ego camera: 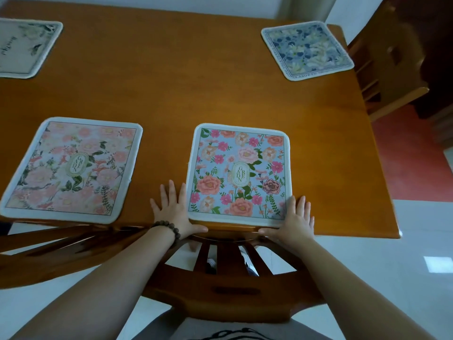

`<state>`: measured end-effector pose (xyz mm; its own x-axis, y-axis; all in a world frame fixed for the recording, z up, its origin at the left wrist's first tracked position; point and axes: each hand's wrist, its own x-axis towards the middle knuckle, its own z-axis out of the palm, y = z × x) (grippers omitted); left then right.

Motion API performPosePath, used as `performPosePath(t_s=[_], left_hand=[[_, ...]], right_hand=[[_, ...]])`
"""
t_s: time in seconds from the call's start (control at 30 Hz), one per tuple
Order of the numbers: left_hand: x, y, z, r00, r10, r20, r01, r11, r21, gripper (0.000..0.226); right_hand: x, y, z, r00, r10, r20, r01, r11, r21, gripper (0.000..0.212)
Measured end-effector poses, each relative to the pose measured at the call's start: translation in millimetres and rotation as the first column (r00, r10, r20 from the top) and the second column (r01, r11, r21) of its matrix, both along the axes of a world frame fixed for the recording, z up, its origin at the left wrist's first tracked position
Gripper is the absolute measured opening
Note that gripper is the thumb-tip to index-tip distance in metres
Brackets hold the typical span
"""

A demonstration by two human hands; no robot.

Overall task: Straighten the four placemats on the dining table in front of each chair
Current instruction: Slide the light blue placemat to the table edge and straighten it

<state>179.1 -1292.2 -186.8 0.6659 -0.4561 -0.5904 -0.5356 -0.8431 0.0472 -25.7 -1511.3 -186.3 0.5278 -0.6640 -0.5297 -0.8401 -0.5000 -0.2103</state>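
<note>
A blue floral placemat lies at the near edge of the wooden table, lined up with the chair below me. My left hand lies flat against its left bottom corner, fingers spread, thumb under the near edge. My right hand lies flat at its right bottom corner in the same way. A pink floral placemat sits to the left, slightly turned. A pale placemat is at the far left. A blue-grey placemat lies rotated at the far right.
A wooden chair back stands between me and the table. A second chair back is to its left. Another chair stands beyond the table's right end. White and red floor shows on the right.
</note>
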Motion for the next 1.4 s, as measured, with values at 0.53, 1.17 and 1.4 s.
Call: performPosePath(t_s=[0.53, 1.17, 1.4], left_hand=[[-1.0, 4.4, -1.2, 1.000, -0.008, 0.008, 0.008, 0.999, -0.051, 0.147], [3.6, 5.7, 1.5, 0.998, -0.040, 0.044, 0.043, 0.996, -0.082, 0.144], [1.8, 1.4, 10.6, 0.999, -0.037, -0.032, 0.036, 0.999, -0.018, 0.141]], right_hand=[[-3.4, 2.1, 12.4, 0.999, -0.046, 0.020, 0.047, 0.998, -0.028, 0.119], [-5.0, 8.0, 4.2, 0.996, -0.052, 0.070, 0.062, 0.987, -0.149, 0.111], [-6.5, 2.7, 8.4, 1.000, -0.018, 0.000, 0.018, 0.996, -0.091, 0.107]])
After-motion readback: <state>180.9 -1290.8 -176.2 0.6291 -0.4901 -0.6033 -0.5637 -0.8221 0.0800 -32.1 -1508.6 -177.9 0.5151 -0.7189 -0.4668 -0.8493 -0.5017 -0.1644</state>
